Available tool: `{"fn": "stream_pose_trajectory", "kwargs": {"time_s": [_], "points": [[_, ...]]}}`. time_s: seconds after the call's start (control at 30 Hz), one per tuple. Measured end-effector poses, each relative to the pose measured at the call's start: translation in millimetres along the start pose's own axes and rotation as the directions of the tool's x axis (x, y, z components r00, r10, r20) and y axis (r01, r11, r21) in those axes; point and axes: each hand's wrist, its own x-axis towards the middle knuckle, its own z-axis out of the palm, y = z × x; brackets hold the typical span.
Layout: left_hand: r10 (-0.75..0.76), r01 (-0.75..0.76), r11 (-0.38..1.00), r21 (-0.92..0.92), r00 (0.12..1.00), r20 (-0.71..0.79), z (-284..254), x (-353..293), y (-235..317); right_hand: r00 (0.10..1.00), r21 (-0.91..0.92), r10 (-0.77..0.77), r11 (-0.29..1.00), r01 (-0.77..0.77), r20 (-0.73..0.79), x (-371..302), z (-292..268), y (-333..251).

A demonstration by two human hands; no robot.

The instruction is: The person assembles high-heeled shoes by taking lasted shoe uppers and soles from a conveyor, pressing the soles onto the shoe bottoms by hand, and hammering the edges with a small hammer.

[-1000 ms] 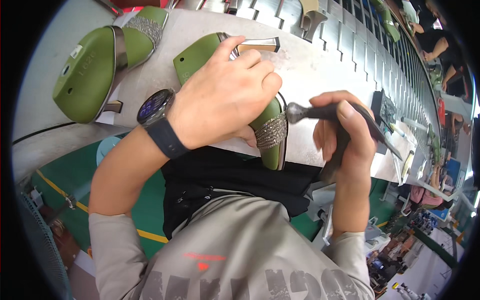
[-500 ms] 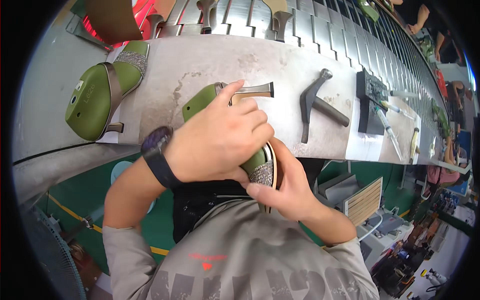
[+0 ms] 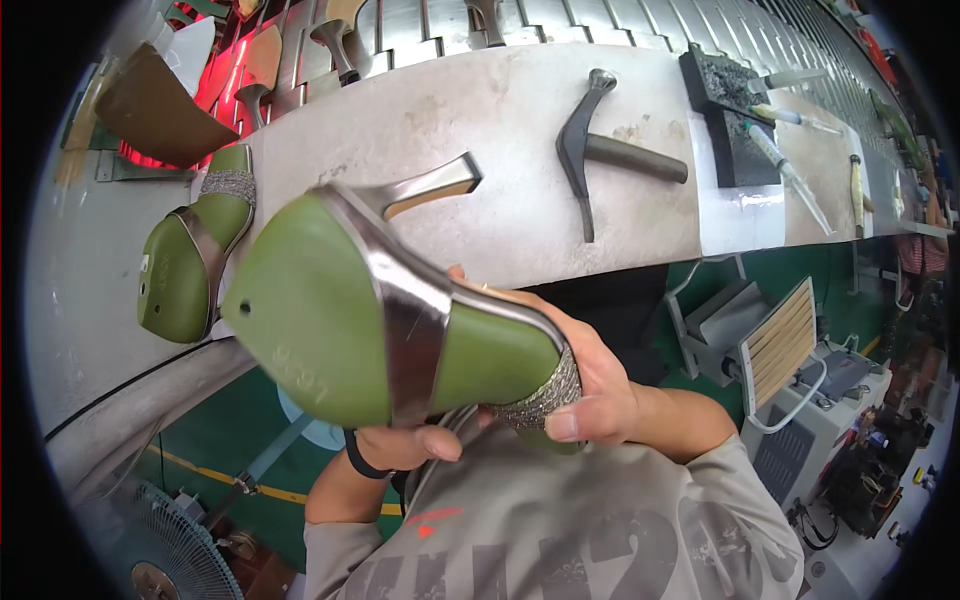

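Observation:
A high-heeled sandal (image 3: pixel 412 335) with shiny bronze straps and a glittery toe band is fitted on a green shoe last (image 3: pixel 310 310), held sideways in front of me, heel pointing away. My right hand (image 3: pixel 608 392) is closed around the toe end, its thumb pressing by the glitter band. My left hand (image 3: pixel 395 447) is closed at the lower edge of the last. Its thumb shows, while the other fingers are hidden behind the shoe. Left of it on the bench lies a matching sandal (image 3: pixel 205 240), also on a green last.
On the bench (image 3: pixel 480 110) lie a hammer (image 3: pixel 630 157) and a black block (image 3: pixel 728 110) with syringes (image 3: pixel 785 165) to its right. Beyond runs a slatted metal conveyor (image 3: pixel 540 20) bearing heel parts. A fan (image 3: pixel 170 550) stands lower left, and a grey machine (image 3: pixel 820 420) lower right.
The sandal has been raised and turned so its side and heel show fully. My left hand has moved from above it to its lower edge. The view has shifted, and the hammer appears higher.

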Motion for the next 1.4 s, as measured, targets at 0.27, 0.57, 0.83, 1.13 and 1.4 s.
{"fn": "stream_pose_trajectory", "kwargs": {"time_s": [0.27,0.57,0.83,1.13,1.4], "points": [[-0.176,0.174,0.984,-0.032,0.98,-0.093,27,0,19,0.996,0.096,0.025,0.995,-0.033,0.088,-7,0,4],[-0.039,0.044,0.983,0.181,0.999,-0.03,21,17,-1,0.987,-0.017,-0.142,0.99,0.143,0.071,-4,-15,-1],[0.121,-0.127,0.991,-0.03,0.979,-0.162,-45,68,-40,0.741,-0.447,-0.48,0.853,0.268,-0.471,-29,-67,-49],[0.132,-0.144,0.988,-0.051,0.974,-0.185,-61,76,-30,0.466,-0.454,-0.68,0.729,0.513,-0.566,-43,-114,-136],[0.091,-0.105,0.97,-0.218,0.993,-0.073,-55,85,-32,0.755,-0.682,-0.6,0.67,0.293,-0.265,-51,-17,-61]]}}
